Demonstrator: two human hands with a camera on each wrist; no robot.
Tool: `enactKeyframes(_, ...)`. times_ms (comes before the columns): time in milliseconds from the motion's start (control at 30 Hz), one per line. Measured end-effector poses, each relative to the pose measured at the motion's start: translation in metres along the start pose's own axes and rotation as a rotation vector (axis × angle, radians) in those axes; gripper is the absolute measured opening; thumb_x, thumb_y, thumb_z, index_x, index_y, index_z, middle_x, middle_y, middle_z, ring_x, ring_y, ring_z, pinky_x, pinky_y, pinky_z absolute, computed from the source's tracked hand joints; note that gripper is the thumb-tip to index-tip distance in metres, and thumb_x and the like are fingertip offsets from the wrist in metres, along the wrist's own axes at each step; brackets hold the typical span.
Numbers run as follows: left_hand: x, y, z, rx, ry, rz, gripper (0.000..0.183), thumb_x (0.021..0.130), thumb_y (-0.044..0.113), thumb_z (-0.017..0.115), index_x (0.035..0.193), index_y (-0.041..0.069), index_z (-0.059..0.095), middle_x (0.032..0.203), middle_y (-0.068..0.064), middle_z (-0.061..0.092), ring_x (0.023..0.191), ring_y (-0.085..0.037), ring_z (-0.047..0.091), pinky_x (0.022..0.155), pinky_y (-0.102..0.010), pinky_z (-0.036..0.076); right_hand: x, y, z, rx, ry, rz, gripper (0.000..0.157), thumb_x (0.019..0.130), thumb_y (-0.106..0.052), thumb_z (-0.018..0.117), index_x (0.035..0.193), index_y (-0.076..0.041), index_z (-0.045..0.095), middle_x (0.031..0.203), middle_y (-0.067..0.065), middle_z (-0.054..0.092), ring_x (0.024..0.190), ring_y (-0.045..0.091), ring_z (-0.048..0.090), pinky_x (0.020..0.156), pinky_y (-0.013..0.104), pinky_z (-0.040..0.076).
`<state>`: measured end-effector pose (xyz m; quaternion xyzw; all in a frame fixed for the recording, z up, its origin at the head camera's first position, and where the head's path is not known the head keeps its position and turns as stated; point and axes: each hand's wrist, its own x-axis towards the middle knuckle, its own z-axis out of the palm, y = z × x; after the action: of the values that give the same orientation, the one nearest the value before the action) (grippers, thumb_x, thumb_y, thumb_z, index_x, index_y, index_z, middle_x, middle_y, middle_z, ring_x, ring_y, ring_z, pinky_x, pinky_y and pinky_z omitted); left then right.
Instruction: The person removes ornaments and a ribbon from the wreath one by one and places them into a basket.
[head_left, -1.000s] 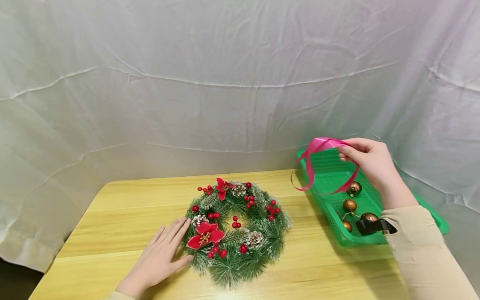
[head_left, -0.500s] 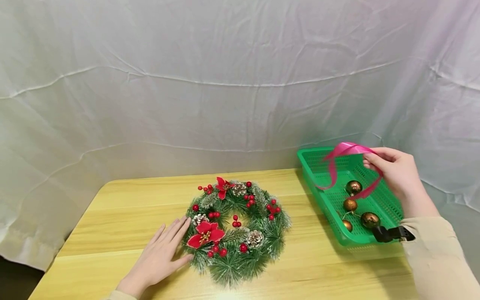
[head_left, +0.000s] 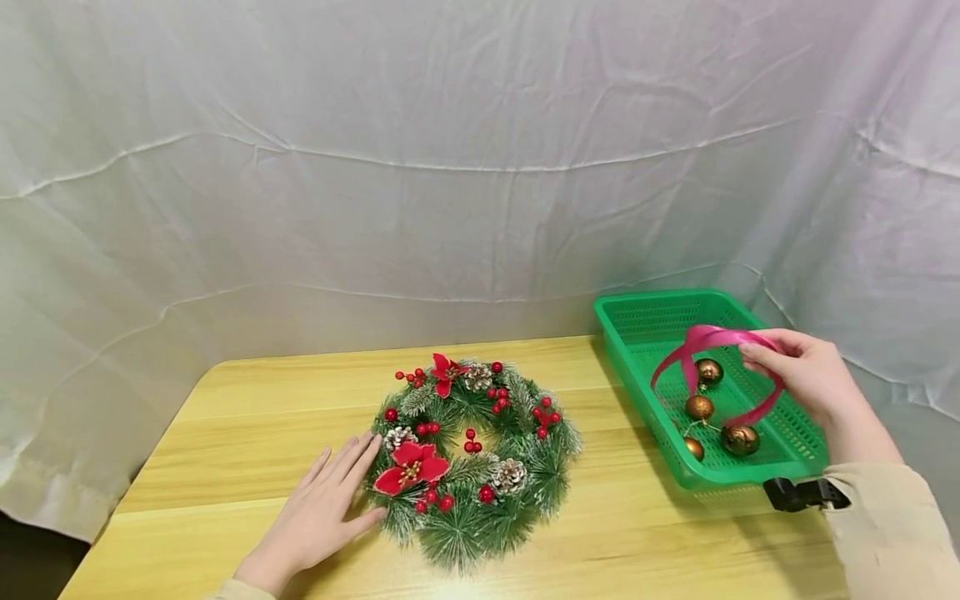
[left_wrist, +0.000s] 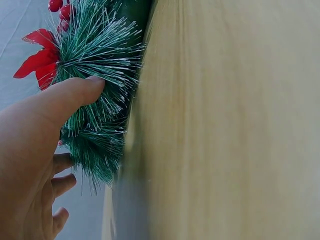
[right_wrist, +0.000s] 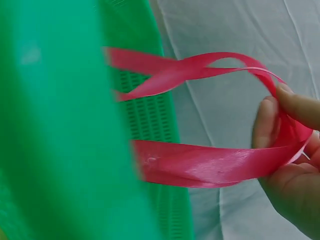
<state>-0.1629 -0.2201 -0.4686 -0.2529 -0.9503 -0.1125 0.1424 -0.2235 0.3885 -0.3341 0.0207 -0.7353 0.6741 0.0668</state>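
Note:
A pink ribbon (head_left: 708, 337) hangs in loops from my right hand (head_left: 813, 379), pinched between thumb and fingers over the green plastic basket (head_left: 637, 400). In the right wrist view the ribbon (right_wrist: 215, 162) drops behind the blurred basket rim. My left hand (head_left: 318, 508) lies with straight fingers against the left side of a green Christmas wreath (head_left: 551, 479). Red poinsettias, red berries and frosted pine cones decorate the wreath. The left wrist view has the thumb touching the wreath's needles (left_wrist: 102, 60).
Several brown-gold baubles (head_left: 700, 407) lie in the basket, at the table's right end. The wooden table (head_left: 247, 425) backs onto a pale hanging cloth (head_left: 420, 208). A black strap mount (head_left: 802, 494) sits on my right wrist.
My right hand has carried the ribbon to the right and lower, from the basket's far left edge to above the baubles. The left hand and wreath have stayed still.

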Motion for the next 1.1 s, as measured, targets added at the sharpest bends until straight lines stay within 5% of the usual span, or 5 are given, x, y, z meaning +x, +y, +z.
enactKeyframes(200,0.000,-0.002,0.000,0.003,-0.007,-0.004,0.090,0.085,0.066,0.054,0.152,0.013,0.025,0.154,-0.009,0.028,0.137,-0.031,0.032,0.115,-0.030,-0.006,-0.005,0.012,-0.003,-0.300,-0.081,0.051,0.017,0.092,-0.015,0.065,0.108,-0.016,0.069,0.089,-0.012,0.069,0.081,0.001,0.064,0.069,0.018,0.053)
enactKeyframes(367,-0.001,-0.003,0.000,-0.006,-0.046,-0.022,0.092,0.085,0.067,0.052,0.153,0.014,0.021,0.156,-0.008,0.025,0.139,-0.030,0.029,0.117,-0.042,0.006,-0.010,0.018,-0.003,-0.550,-0.132,0.090,0.042,0.092,-0.028,0.065,0.126,-0.005,0.057,0.096,-0.009,0.067,0.086,0.003,0.059,0.069,0.026,0.049)
enactKeyframes(533,0.000,-0.004,0.000,-0.007,-0.053,-0.025,0.093,0.085,0.067,0.052,0.154,0.014,0.020,0.156,-0.009,0.023,0.139,-0.030,0.027,0.113,-0.050,0.017,-0.014,0.024,-0.002,-0.599,-0.204,0.083,0.045,0.092,-0.027,0.065,0.130,-0.004,0.053,0.106,-0.003,0.063,0.091,0.002,0.055,0.073,0.028,0.049)
enactKeyframes(800,0.004,-0.008,-0.005,-0.012,-0.045,-0.016,0.092,0.086,0.064,0.054,0.152,0.008,0.023,0.156,-0.010,0.021,0.139,-0.034,0.026,0.114,-0.031,-0.008,-0.018,0.019,0.012,-0.673,-0.286,0.025,0.055,0.091,-0.026,0.067,0.136,-0.002,0.046,0.126,0.013,0.056,0.097,-0.002,0.055,0.076,0.029,0.052)
enactKeyframes(1100,0.010,-0.017,-0.022,-0.020,-0.066,-0.042,0.090,0.088,0.058,0.057,0.155,0.016,0.013,0.158,-0.006,0.016,0.142,-0.030,0.019,0.116,-0.040,-0.003,-0.021,0.007,0.071,-0.785,-0.361,-0.137,0.067,0.086,-0.034,0.071,0.141,-0.007,0.044,0.135,0.019,0.048,0.118,0.037,0.048,0.085,0.048,0.049)
